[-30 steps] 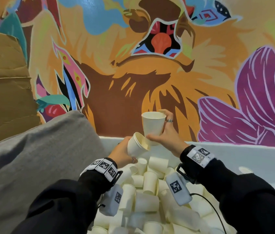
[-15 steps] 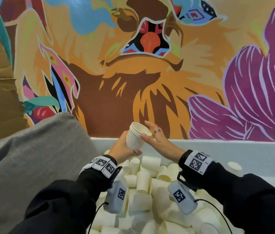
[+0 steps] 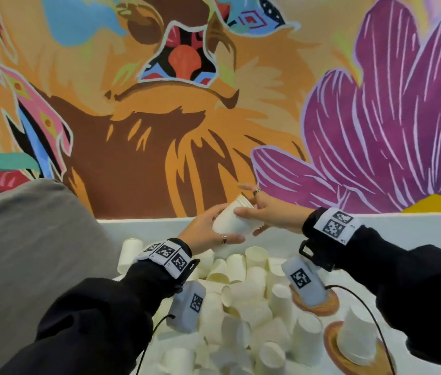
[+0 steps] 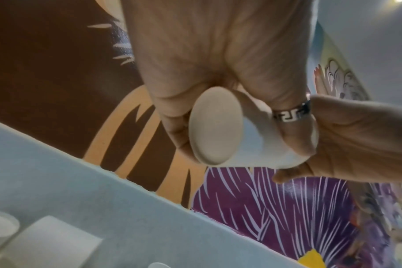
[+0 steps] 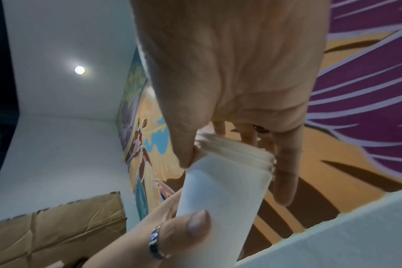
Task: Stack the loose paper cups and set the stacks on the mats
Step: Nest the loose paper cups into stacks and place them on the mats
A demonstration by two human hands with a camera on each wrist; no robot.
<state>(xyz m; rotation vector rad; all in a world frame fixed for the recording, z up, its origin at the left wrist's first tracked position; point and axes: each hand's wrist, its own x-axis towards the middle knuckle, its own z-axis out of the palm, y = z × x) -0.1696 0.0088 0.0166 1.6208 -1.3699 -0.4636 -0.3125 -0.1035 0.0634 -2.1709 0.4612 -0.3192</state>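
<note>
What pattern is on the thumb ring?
The ring is silver with a dark Greek-key maze pattern, clearest in the left wrist view.

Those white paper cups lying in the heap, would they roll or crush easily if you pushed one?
Probably both. Many loose cups lie on their sides, so a nudge would likely roll them in a curve. The nested stack sits lightly between the left hand and right hand, suggesting thin, light walls that dent easily.

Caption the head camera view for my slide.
Both hands, left hand and right hand, grip a nested cup stack above loose paper cups.
</note>
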